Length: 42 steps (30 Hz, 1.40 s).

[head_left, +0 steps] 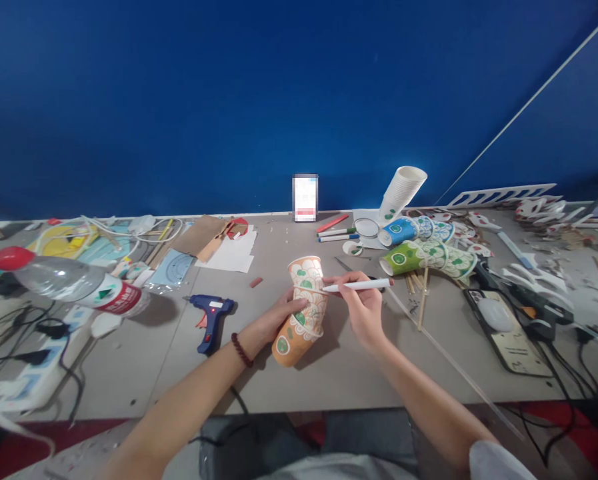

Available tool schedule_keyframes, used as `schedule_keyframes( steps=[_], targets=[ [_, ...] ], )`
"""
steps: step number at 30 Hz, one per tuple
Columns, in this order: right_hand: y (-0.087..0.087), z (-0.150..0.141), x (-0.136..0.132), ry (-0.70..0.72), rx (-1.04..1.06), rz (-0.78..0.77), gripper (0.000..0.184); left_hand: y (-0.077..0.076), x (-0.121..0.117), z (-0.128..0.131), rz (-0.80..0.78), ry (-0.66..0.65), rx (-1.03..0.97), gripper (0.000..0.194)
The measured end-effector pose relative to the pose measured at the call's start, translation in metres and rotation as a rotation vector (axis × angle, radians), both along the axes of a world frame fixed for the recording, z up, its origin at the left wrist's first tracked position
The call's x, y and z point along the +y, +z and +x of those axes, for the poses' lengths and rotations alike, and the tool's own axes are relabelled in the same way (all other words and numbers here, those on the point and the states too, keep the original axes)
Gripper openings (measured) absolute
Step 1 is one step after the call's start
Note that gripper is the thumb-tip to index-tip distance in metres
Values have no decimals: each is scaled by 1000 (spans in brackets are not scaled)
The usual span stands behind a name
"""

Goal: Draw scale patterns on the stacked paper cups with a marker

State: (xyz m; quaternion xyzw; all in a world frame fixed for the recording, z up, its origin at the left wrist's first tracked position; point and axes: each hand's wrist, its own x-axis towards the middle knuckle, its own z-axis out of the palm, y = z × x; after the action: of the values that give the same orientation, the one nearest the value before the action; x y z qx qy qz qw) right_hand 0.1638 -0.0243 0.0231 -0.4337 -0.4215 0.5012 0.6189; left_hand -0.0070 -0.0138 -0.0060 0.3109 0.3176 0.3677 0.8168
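Stacked paper cups (313, 308) with an orange base and white, orange-patterned upper parts tilt over the table in front of me. My left hand (280, 313) grips the stack from the left side, thumb across its front. In my right hand (365, 305) is a white marker (366, 285), its tip pointing left at the upper part of the cups and its reddish end to the right. Whether the tip touches the paper I cannot tell. A blue hot glue gun (210, 320) lies left of my left hand. Green and blue markers (337, 236) lie behind the cups.
Green patterned cups (421, 259) and blue ones (413, 230) lie at right, near a leaning stack of white cups (403, 190). A water bottle (69, 283) and a power strip (49, 367) are at left. A phone (509, 333) lies at right; a blurred screen (305, 198) stands against the blue wall.
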Motion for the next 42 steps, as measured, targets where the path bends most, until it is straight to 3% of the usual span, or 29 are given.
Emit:
schedule_keyframes(
  steps=[18, 37, 42],
  targets=[
    [-3, -2, 4, -39, 31, -9, 13, 4, 0, 1, -4, 0, -14, 56],
    [-1, 1, 2, 8, 27, -26, 13, 2, 0, 0, 4, -6, -30, 53],
    [-5, 1, 4, -8, 88, -31, 9, 3, 0, 1, 2, -16, -26, 59]
  ],
)
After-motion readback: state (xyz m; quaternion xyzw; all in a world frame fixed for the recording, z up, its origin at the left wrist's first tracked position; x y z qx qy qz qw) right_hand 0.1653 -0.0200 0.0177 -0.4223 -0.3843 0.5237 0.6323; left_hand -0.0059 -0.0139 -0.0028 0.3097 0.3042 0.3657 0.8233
